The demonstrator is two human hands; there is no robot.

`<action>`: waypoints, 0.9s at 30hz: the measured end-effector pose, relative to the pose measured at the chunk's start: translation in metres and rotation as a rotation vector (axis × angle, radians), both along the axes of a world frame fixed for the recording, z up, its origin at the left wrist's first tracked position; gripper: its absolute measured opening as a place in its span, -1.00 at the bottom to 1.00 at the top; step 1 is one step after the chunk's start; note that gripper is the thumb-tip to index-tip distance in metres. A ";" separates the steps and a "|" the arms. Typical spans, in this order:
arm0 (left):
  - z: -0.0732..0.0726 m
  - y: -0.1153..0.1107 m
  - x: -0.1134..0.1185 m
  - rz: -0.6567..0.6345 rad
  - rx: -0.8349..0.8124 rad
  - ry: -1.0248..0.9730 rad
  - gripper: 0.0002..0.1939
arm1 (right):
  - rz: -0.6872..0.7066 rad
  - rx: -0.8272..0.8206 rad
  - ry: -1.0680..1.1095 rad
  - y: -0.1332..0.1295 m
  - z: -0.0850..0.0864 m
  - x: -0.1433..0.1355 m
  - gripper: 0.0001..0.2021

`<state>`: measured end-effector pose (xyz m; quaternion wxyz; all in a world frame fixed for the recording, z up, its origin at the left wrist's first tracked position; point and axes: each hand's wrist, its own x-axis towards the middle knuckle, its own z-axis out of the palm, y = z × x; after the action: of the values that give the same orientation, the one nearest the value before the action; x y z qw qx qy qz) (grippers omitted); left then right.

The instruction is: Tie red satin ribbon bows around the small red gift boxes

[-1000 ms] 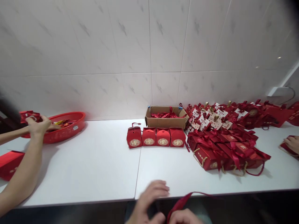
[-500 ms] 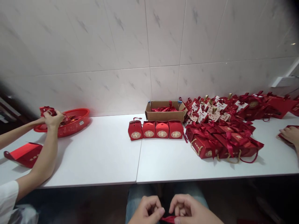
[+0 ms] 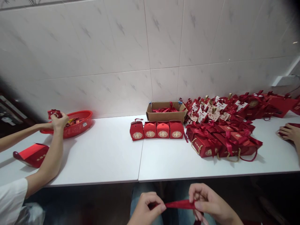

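Note:
A strip of red ribbon point(image 3: 180, 204) is stretched between my two hands, above my lap and below the table's front edge. My left hand point(image 3: 148, 207) pinches its left end between thumb and fingertips. On the other side, my right hand point(image 3: 208, 203) has closed fingers on the ribbon, and a darker piece hangs beneath them. Four small red boxes point(image 3: 162, 130) with round gold labels stand in a row on the white table point(image 3: 105, 159). Behind them is a cardboard box point(image 3: 165, 117) holding red ribbons.
Red gift boxes with bows point(image 3: 227, 140) and tagged red bags point(image 3: 211, 109) crowd the right side. At left, a person's hands hold something red by a red basket point(image 3: 78, 128), near an open red box point(image 3: 34, 154). Another person's hand point(image 3: 289, 132) is at far right.
My hands have moved apart, my right one up and to the right, and more ribbon shows taut between them. The view has shifted slightly.

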<state>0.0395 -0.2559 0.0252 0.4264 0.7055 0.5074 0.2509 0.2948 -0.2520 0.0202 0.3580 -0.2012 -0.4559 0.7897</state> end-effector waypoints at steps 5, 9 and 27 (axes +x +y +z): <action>0.002 -0.005 -0.004 0.006 0.025 0.000 -0.53 | 0.006 0.183 0.015 -0.004 0.007 0.025 -0.86; -0.001 -0.009 -0.004 0.011 -0.012 0.051 -0.44 | -0.091 0.214 0.028 -0.008 0.005 0.034 -0.85; 0.018 -0.008 -0.007 0.036 -0.124 -0.049 -0.48 | -0.972 0.087 0.072 0.009 -0.029 0.090 -0.76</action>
<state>0.0324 -0.2640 0.0432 0.4772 0.6622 0.5238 0.2436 0.3849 -0.2428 -0.0089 0.7087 -0.3480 -0.3290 0.5180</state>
